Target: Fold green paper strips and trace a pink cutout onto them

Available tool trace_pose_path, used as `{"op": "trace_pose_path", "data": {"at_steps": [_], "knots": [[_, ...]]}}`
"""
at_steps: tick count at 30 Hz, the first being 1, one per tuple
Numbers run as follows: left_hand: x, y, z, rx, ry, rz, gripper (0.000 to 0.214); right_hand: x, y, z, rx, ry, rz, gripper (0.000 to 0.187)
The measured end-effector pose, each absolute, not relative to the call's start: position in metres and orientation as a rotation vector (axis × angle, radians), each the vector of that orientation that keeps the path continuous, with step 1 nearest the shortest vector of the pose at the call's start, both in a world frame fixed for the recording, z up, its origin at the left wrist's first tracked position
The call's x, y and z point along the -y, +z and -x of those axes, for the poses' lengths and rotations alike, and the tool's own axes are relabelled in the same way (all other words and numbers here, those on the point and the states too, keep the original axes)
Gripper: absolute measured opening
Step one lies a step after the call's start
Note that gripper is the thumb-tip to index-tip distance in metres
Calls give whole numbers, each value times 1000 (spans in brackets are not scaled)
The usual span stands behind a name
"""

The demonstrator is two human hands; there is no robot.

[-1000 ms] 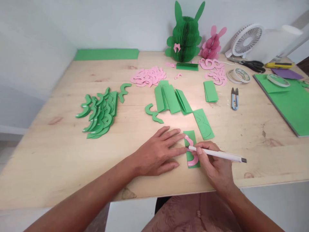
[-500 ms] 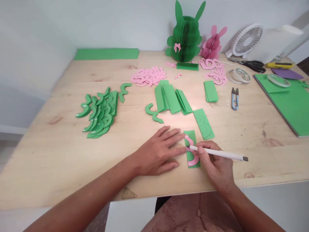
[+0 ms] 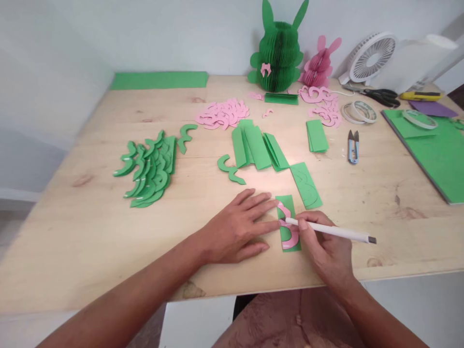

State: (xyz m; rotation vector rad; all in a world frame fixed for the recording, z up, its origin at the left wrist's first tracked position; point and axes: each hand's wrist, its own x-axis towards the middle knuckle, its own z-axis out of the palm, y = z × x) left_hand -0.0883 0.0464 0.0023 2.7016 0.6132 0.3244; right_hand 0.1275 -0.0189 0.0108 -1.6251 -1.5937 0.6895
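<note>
My right hand [image 3: 324,244] grips a white pen [image 3: 337,231], its dark tip at the inner edge of a pink curved paper cutout [image 3: 293,237]. Under that cutout lies a small green paper rectangle [image 3: 285,198]. My left hand [image 3: 241,227] rests flat with fingers spread, two fingertips touching the left side of the cutout and green paper. Just beyond sits another green piece [image 3: 306,186] with a curved outline drawn on it. Folded green papers [image 3: 253,145] and a wavy green cutout [image 3: 230,169] lie past my left hand.
Stacked green cutouts [image 3: 152,169] lie to the left, a pink cutout pile [image 3: 223,114] behind. Green [image 3: 278,53] and pink [image 3: 318,67] paper rabbits stand by the wall. Thread snips [image 3: 353,146], black scissors [image 3: 380,95], tape rolls [image 3: 358,112] and a fan [image 3: 372,59] are at right.
My right hand and the pen's back end have shifted slightly to the right, while the tip stays near the cutout's inner edge. My left hand keeps its place.
</note>
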Motion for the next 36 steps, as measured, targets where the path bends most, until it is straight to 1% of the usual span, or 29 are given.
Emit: {"op": "trace_pose_path", "data": {"at_steps": [11, 15, 21, 32, 36], "knots": [[-46, 3, 88, -617, 307, -2704, 44, 20, 8, -127, 1625, 699, 1600, 12], [-47, 3, 88, -615, 316, -2708, 45, 20, 11, -128, 1583, 708, 1591, 13], [-47, 4, 88, -609, 310, -2705, 44, 19, 13, -128, 1566, 635, 1608, 14], [-47, 3, 88, -606, 303, -2704, 44, 19, 11, -127, 1576, 706, 1630, 16], [-46, 3, 88, -614, 317, -2705, 44, 16, 19, -129, 1468, 795, 1624, 17]]}}
